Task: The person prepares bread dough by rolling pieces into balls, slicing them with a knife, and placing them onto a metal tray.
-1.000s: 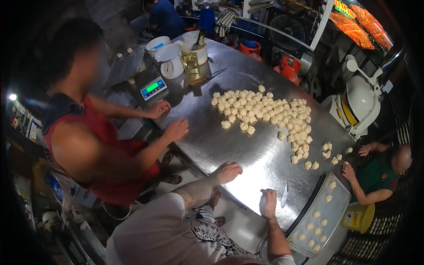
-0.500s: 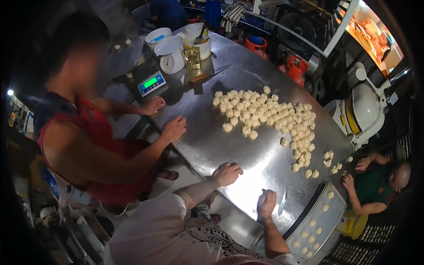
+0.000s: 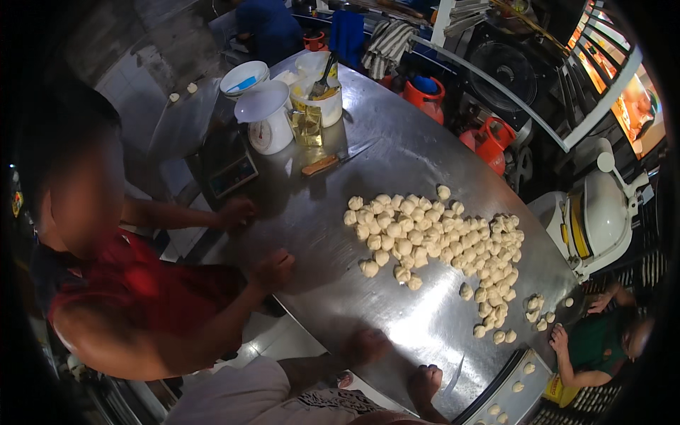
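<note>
My left hand (image 3: 368, 346) rests palm-down on the near edge of the steel table (image 3: 340, 265), in shadow and slightly smeared. Its fingers look curled in, and anything beneath them is hidden. Closed in a fist, my right hand (image 3: 426, 382) lies on the same edge, with its inside out of sight. Just right of it is a thin knife-like blade (image 3: 453, 377). Farther off, a large cluster of pale dough balls (image 3: 432, 237) covers the middle and right of the table. A baking tray (image 3: 516, 400) with spaced dough balls stands at the near right.
At left, a person in red (image 3: 142, 290) has both hands on the table. Before them are a digital scale (image 3: 234, 176), a white dial scale (image 3: 270, 131), tubs and a wooden-handled knife (image 3: 322, 165). Another person in green (image 3: 591, 347) works at right, near a white mixer (image 3: 602, 212).
My view has shifted, so the table and both my hands sit lower in it. The left side has darkened, and the digital scale's green display now looks dark. Both hands stay at the table edge.
</note>
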Motion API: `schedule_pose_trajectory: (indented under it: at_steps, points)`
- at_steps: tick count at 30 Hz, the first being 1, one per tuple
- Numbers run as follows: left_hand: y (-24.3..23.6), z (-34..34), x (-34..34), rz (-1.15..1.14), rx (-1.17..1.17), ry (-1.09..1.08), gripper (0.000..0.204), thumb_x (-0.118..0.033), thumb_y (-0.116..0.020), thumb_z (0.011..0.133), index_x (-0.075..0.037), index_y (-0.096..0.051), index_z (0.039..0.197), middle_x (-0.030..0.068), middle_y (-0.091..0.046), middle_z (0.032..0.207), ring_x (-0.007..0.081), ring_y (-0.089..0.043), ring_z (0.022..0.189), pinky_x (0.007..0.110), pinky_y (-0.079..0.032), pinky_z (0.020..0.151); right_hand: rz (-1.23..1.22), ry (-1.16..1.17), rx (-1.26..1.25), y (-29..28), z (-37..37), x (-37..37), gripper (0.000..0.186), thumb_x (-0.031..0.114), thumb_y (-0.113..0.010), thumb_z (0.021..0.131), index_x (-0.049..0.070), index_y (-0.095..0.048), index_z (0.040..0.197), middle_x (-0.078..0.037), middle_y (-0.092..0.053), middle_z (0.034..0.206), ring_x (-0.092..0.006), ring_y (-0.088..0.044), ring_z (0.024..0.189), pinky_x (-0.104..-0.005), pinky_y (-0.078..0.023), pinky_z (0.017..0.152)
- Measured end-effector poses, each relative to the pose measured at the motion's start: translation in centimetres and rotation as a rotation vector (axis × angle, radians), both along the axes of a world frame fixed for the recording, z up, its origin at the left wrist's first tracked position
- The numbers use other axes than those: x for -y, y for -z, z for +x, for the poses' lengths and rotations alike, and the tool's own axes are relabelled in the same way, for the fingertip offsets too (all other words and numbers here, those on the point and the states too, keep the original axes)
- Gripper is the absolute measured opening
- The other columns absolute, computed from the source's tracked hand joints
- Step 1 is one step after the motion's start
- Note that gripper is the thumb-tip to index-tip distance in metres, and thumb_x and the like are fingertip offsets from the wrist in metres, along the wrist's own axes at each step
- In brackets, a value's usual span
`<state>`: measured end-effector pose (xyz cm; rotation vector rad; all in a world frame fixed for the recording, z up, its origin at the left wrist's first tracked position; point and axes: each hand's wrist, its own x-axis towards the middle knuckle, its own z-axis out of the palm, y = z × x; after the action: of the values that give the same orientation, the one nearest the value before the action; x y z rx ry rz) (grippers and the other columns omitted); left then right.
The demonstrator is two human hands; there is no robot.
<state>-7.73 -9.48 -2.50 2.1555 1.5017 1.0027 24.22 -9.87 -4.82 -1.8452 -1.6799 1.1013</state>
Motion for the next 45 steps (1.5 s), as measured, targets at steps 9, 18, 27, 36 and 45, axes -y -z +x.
schedule_pose_trajectory:
  at_steps: [9, 18, 27, 36, 45]
  points:
    - [1.8, 0.9, 1.0, -0.072, -0.083, 0.075, 0.033, -0.021, -0.075, 0.085, -0.012, -0.067, 0.116, 0.0061, -0.064, 0.115, 0.0229, -0.066, 0.097, 0.043, -0.054, 0.080, 0.508, -0.048, 0.310, 2.9, 0.5, 1.4, 0.013, 0.013, -0.061, 0.092, 0.003, -0.055, 0.085, -0.011, -0.056, 0.088, -0.0242, -0.053, 0.086, -0.0434, -0.047, 0.078]
    - [1.8, 0.9, 1.2, -0.168, 0.054, 0.080, 0.028, -0.019, -0.077, 0.084, -0.015, -0.064, 0.108, 0.0049, -0.059, 0.104, 0.0236, -0.062, 0.084, 0.040, -0.048, 0.076, 0.583, -0.160, 0.447, -1.4, -2.2, 0.7, 0.007, 0.008, -0.062, 0.091, 0.002, -0.060, 0.088, -0.018, -0.063, 0.099, -0.0374, -0.061, 0.094, -0.0505, -0.050, 0.083]
    - [1.5, 1.0, 1.3, -0.087, -0.013, 0.056, 0.022, -0.020, -0.077, 0.084, -0.015, -0.065, 0.102, 0.0061, -0.059, 0.102, 0.0242, -0.063, 0.083, 0.041, -0.049, 0.073, 0.649, -0.178, 0.449, -3.4, -3.7, 0.0, 0.007, 0.003, -0.062, 0.089, 0.002, -0.057, 0.085, -0.019, -0.061, 0.097, -0.0399, -0.060, 0.091, -0.0522, -0.049, 0.080]
    - [0.5, 0.7, 0.3, -0.003, 0.090, 0.044, 0.024, -0.020, -0.078, 0.080, -0.015, -0.063, 0.098, 0.0039, -0.058, 0.096, 0.0218, -0.062, 0.086, 0.041, -0.049, 0.073, 0.536, -0.395, 0.514, -4.5, -2.6, -2.2, 0.021, 0.003, -0.063, 0.094, -0.001, -0.062, 0.115, -0.019, -0.059, 0.096, -0.0409, -0.059, 0.095, -0.0516, -0.050, 0.079]
    - [-0.3, -0.1, -0.3, -0.046, 0.009, 0.092, 0.024, -0.019, -0.075, 0.082, -0.014, -0.065, 0.103, 0.0025, -0.061, 0.094, 0.0216, -0.064, 0.091, 0.039, -0.053, 0.081, 0.669, -0.145, 0.278, -5.3, -11.4, -10.1, 0.027, -0.002, -0.060, 0.096, -0.001, -0.069, 0.122, -0.020, -0.067, 0.106, -0.0418, -0.063, 0.101, -0.0480, -0.052, 0.091]
